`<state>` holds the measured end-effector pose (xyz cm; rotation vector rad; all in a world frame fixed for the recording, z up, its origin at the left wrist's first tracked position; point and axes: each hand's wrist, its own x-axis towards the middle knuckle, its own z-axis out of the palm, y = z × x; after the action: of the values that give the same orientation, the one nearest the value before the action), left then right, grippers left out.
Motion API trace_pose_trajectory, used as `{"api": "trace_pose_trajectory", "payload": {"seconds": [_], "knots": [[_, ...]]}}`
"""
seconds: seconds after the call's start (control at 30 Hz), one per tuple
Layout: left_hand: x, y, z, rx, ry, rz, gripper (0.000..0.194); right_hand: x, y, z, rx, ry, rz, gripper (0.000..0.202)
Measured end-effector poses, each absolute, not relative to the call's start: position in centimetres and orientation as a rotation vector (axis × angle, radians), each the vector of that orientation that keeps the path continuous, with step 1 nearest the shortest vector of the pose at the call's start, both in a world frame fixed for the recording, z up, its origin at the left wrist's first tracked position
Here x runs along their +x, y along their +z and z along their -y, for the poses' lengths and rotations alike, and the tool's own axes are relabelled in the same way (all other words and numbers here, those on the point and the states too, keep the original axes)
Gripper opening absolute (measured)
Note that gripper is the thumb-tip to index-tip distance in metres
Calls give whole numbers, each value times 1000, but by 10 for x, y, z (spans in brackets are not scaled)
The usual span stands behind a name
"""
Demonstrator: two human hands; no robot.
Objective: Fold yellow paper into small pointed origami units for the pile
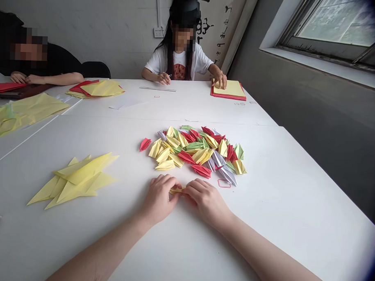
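Observation:
A small folded yellow paper [177, 190] is pinched between my two hands at the middle of the white table [183, 247]. My left hand [161, 197] grips its left end with thumb and fingers. On its other end, my right hand [205, 200] has its fingers closed and mostly hides that part. Just beyond my hands lies a heap of small folded papers [195, 145] in yellow, red, green and pale purple. One red folded piece [144, 144] sits apart at the heap's left. Farther left, larger yellow folded papers [78, 177] lie stacked loosely.
Across the table a person [179, 62] holds a pen near a ruler [157, 89], one hand on a yellow and red paper stack [229, 89]. Another person [55, 62] leans at the far left, near yellow and red sheets [100, 88] and a yellow sheet [37, 108].

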<state>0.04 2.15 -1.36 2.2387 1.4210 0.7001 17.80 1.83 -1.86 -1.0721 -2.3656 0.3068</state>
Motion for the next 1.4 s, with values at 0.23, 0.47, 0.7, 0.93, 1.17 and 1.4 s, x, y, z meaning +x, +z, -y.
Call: {"api": "trace_pose_trajectory", "payload": {"seconds": [0.23, 0.47, 0.7, 0.93, 1.17, 1.4], "knots": [[-19, -9, -37, 2401, 648, -1035, 7, 190, -15, -10, -1017, 401, 2399, 31], [-30, -8, -39, 2675, 624, -869, 22, 195, -21, 3, -982, 329, 2354, 36], [-8, -9, -10, 2882, 514, -1034, 22, 198, -20, 6, -1041, 227, 2398, 33], [17, -20, 28, 2913, 269, -1569, 22, 192, -19, -3, -1098, 197, 2371, 20], [-1, -17, 3, 2745, 597, -1294, 22, 183, -13, -16, -1180, 314, 2409, 15], [-14, -19, -22, 2403, 815, -1128, 16, 195, -13, -19, -1010, 401, 2425, 23]]}}
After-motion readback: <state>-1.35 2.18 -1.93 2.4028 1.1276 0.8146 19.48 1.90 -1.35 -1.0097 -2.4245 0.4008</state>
